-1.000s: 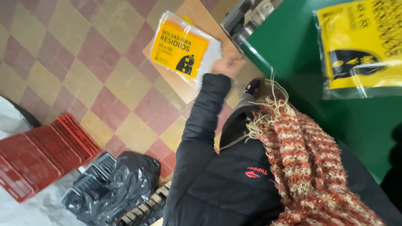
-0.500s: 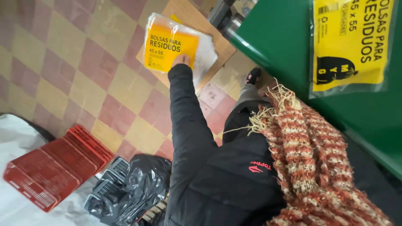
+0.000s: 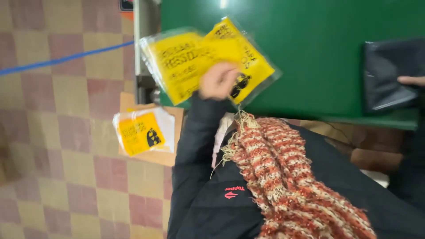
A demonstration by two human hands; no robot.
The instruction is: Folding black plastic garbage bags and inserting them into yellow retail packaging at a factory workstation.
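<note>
Two yellow bag packets (image 3: 208,62) are pinched in the left hand (image 3: 219,82) at the green table (image 3: 327,53) edge; the right hand (image 3: 411,80) is barely seen, grip can't be told. Fanned loosely, one could easily get dropped.

Left hand (image 3: 218,81) holds two yellow packets (image 3: 203,59) (blurred) over the green table (image 3: 318,53); right hand (image 3: 411,80) touches a black bag (image 3: 387,73)
</note>
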